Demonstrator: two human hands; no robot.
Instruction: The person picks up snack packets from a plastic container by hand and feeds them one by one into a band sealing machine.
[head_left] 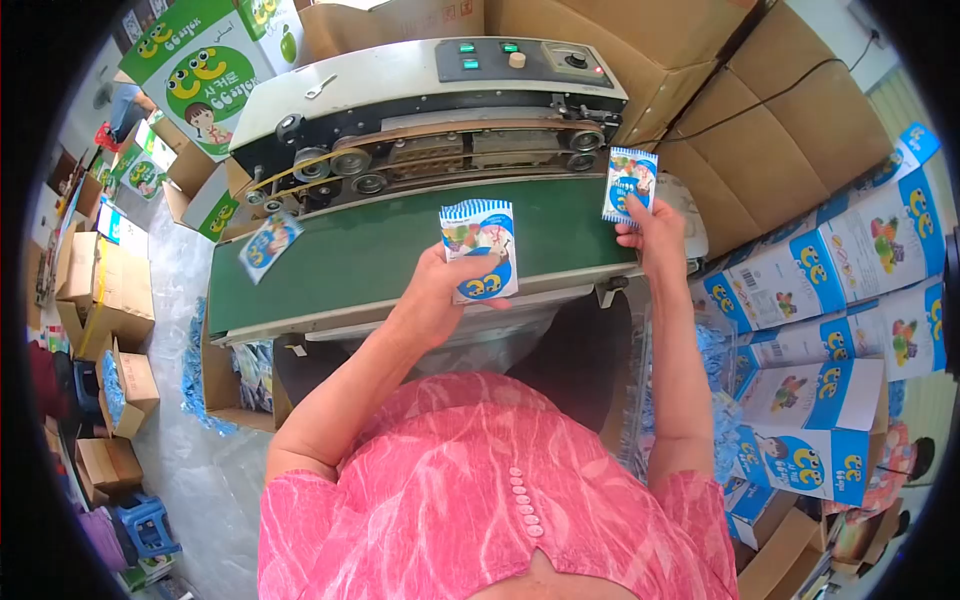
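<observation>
Over the middle of the green conveyor belt (370, 240), my left hand (445, 290) holds a blue-and-white packet (480, 240) upright, with the thumb across its front. My right hand (655, 232) grips a second blue-and-white packet (630, 180) by its lower part, near the right end of the belt. A third packet (268, 246) lies at the belt's left end, touched by neither hand. Behind the belt stands the sealing machine (420, 95), with rollers and thin drive belts along its front.
An open carton (225, 385) with packets sits below the belt's left end. Blue packets (700, 370) fill a clear container at my right. Printed cartons (800, 270) stand on the right, and brown cardboard (780, 130) rises behind. A person (128, 105) is at the far left.
</observation>
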